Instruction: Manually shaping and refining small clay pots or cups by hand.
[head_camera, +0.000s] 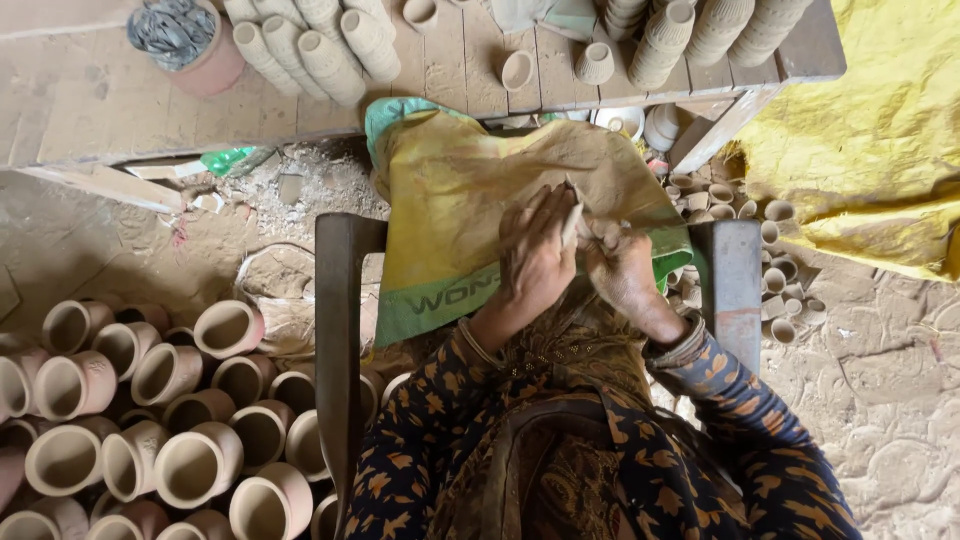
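Both of my hands meet over a dusty yellow and green sack spread across my lap. My left hand curls around a thin pale stick-like tool, fingers closed on it. My right hand presses against the left from the right side and pinches the same tool or a small bit of clay; its fingertips are hidden, so I cannot tell which. Both hands are coated in clay dust. My sleeves are dark with an orange pattern.
Several unfired clay pots lie packed on the floor at lower left. A wooden bench at the top carries stacked clay cups. Small cups litter the floor on the right, beside a yellow cloth. Dark metal frame bars flank my lap.
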